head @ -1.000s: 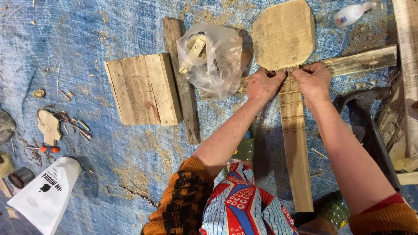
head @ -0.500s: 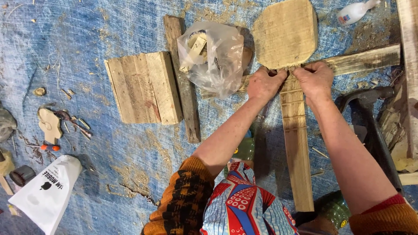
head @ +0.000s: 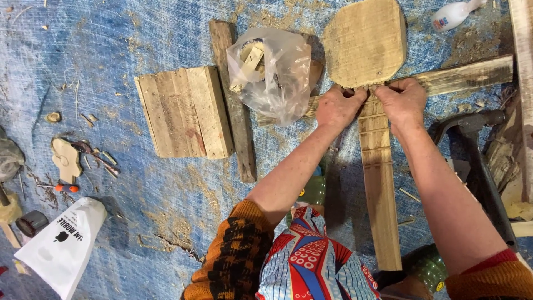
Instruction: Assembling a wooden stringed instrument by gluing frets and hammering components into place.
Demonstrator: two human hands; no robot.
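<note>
At nine o'clock in the view a white bag (head: 61,244) lies on the blue tarp (head: 139,183), and toward the centre sits a slatted wooden panel (head: 183,111) with a dark narrow board (head: 236,105) touching its right edge. Just right of that board, a clear plastic bag (head: 275,72) holding wood offcuts rests on the end of a long cross plank (head: 455,78). The left hand (head: 338,105) and the right hand (head: 402,100) press side by side where this cross plank meets an upright plank (head: 379,189), directly below a rounded wooden board (head: 365,41) at twelve o'clock. Both hands have their fingers curled together and pinched down at the joint; what they pinch is hidden. The planks look stiff, rough and fairly light, likely splintery, so flat faces near the crossing seem the safest hold. At one o'clock lies a white bottle (head: 452,14).
</note>
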